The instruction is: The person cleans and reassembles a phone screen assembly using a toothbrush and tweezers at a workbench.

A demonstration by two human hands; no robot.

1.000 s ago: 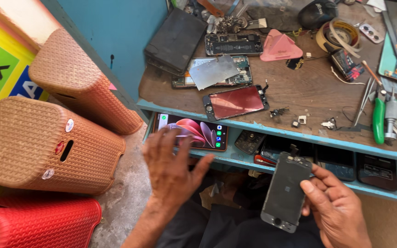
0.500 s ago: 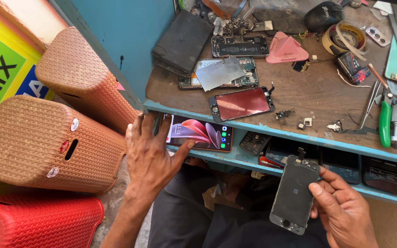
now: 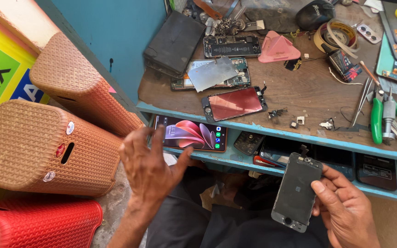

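The right hand (image 3: 345,209) pinched a detached phone screen (image 3: 296,192), while the left hand (image 3: 150,163), fingers spread, hung empty before the lit phone (image 3: 190,133), refitting seemingly undone.

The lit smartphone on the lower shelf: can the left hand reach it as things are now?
Probably yes. The left hand is open and empty, fingers spread, just in front of the lit smartphone, which lies at the shelf's front edge. Nothing stands between them.
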